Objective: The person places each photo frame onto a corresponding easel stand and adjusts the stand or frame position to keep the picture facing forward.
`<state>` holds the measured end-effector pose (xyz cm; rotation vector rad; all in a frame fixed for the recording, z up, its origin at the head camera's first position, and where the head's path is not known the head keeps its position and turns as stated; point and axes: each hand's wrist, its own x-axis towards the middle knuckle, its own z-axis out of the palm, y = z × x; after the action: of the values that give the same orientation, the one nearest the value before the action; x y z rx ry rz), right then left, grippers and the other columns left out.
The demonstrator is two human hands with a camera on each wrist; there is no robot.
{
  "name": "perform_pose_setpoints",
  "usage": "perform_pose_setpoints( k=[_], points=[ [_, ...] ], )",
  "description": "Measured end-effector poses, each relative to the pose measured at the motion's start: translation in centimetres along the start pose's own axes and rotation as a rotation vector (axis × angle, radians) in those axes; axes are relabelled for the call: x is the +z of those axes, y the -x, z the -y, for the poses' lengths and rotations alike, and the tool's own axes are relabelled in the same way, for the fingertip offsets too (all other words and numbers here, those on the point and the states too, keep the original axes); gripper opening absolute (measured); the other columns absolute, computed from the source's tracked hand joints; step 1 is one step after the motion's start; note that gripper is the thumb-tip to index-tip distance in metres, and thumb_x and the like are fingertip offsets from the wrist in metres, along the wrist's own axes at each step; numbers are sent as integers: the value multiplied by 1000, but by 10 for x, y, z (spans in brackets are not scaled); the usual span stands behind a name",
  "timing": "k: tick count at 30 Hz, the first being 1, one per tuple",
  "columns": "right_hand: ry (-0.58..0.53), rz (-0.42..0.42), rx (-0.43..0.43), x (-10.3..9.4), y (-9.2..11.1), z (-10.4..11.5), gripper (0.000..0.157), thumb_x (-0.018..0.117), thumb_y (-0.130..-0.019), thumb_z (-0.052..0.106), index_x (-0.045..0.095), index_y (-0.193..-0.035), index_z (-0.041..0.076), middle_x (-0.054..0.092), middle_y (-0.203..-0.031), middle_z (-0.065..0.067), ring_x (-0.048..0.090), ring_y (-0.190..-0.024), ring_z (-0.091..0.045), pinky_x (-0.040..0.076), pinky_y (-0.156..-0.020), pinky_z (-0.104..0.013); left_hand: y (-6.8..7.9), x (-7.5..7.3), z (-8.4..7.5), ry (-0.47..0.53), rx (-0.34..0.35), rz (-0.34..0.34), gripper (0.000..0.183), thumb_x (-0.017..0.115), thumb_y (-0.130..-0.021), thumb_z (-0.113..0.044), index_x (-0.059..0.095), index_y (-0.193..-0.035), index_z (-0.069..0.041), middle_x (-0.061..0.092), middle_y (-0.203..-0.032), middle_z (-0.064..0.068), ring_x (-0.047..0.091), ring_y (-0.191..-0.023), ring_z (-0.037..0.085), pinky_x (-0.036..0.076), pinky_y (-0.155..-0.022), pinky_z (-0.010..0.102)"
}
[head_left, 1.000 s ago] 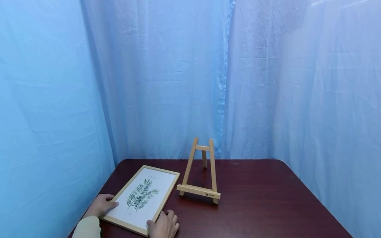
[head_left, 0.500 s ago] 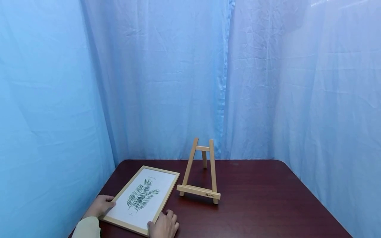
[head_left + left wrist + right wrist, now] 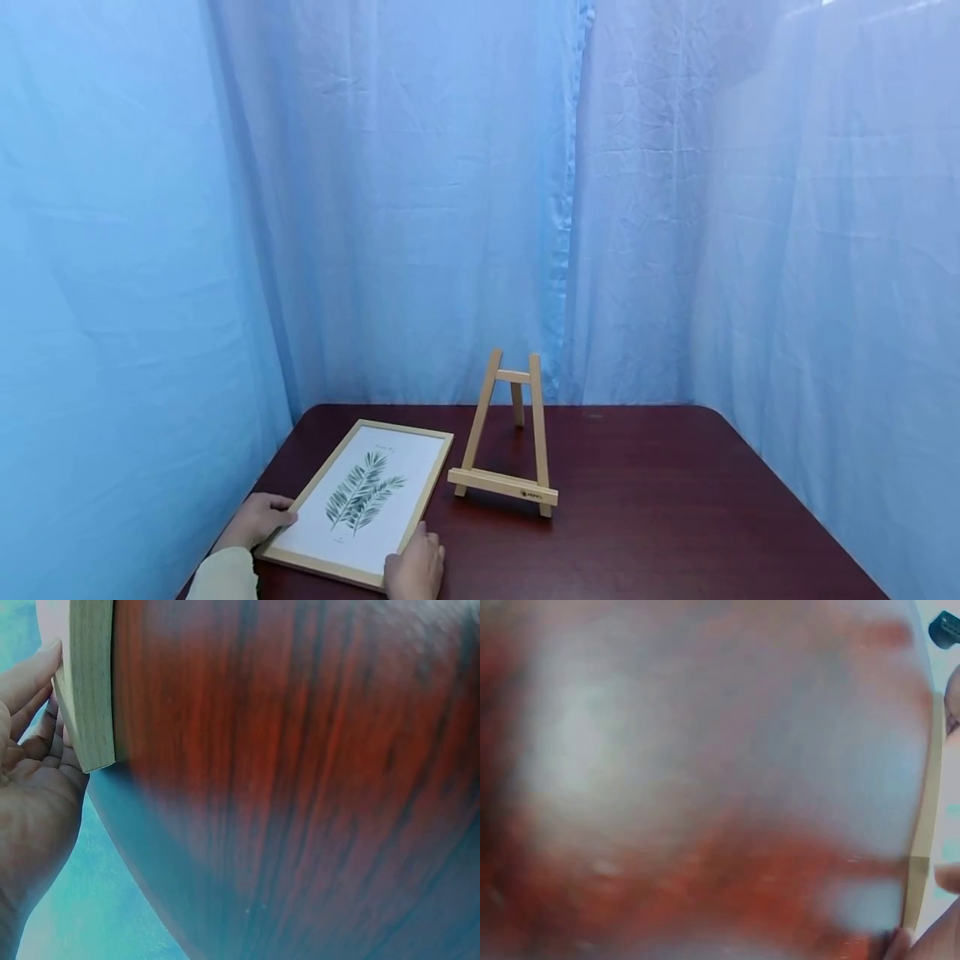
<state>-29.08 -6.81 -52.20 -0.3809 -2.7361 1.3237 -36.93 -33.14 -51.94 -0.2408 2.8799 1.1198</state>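
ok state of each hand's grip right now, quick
Left hand: holding the framed picture by its left side, thumb on top.
Right hand: holding the same framed picture by its right side.

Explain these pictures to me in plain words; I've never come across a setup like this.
There is no machine here, just a person's two bare hands. The wide picture comes from a camera worn on the head, facing forward and down; the other two come from cameras on each wrist, the right one largely blurred. On the dark red table stands a small wooden easel. To its left is a framed leaf print: the left hand grips one long side, the right hand the other. Blue curtains hang around.
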Motion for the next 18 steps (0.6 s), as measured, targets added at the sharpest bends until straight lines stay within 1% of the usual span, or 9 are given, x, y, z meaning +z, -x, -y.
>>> perform_pose_setpoints(
  k=[2,4,6,8,10,11,13,16,18],
  points=[
    [31,-17,-9,-2,1,-1,46,79,-73,7,65,-114,-12,58,-98,-24,53,-96,-39,47,-87,-50,0,1,0,0,1,1,33,72,-87,-8,67,-110,15,63,-110,34,61,-101,47,51,-84,53],
    [68,-25,-27,-3,3,-1,34,79,-72,7,69,-101,-8,55,-91,-21,51,-89,-37,47,-82,-50,0,1,-1,-2,2,3,33,72,-86,-8,67,-109,15,63,-110,34,61,-101,48,51,-85,53],
    [100,-25,-43,-4,5,-1,23,78,-72,7,69,-90,-3,52,-87,-19,50,-85,-34,47,-78,-49,1,1,-2,-6,7,4,33,72,-86,-8,67,-109,15,63,-110,34,61,-101,47,50,-86,53],
    [116,-20,-45,-5,5,-1,18,77,-74,8,67,-86,-2,51,-86,-18,49,-85,-34,46,-77,-50,0,1,-3,0,3,5,33,72,-86,-7,66,-109,16,63,-110,34,61,-101,47,50,-86,53],
    [121,-19,-50,-6,5,-1,17,77,-74,9,67,-84,-1,50,-86,-18,49,-85,-33,46,-76,-50,0,0,-4,1,0,5,33,72,-86,-7,66,-109,16,63,-110,34,61,-101,46,50,-86,53],
    [122,-21,-51,-6,5,-1,17,77,-74,9,67,-83,-1,50,-85,-17,49,-84,-33,46,-76,-49,0,1,-5,6,-1,6,33,72,-86,-6,66,-110,16,63,-110,34,61,-102,46,50,-86,53],
    [118,-16,-49,-7,4,-1,21,78,-74,10,69,-89,-3,50,-86,-18,49,-85,-33,46,-77,-49,-1,1,-4,4,-4,5,33,71,-86,-6,66,-110,16,63,-110,34,61,-102,47,50,-86,53],
    [92,-2,-36,-7,3,-2,33,78,-75,11,72,-104,-4,53,-92,-19,50,-88,-34,46,-80,-50,-2,1,-1,-2,-9,3,33,71,-87,-7,66,-110,16,63,-111,34,60,-103,48,50,-86,54],
    [56,12,-25,-7,2,-2,41,78,-75,10,71,-113,-4,55,-96,-21,50,-91,-35,45,-82,-51,-1,2,0,2,-11,0,33,71,-87,-7,66,-110,16,63,-111,35,60,-103,48,50,-86,54]
  ],
)
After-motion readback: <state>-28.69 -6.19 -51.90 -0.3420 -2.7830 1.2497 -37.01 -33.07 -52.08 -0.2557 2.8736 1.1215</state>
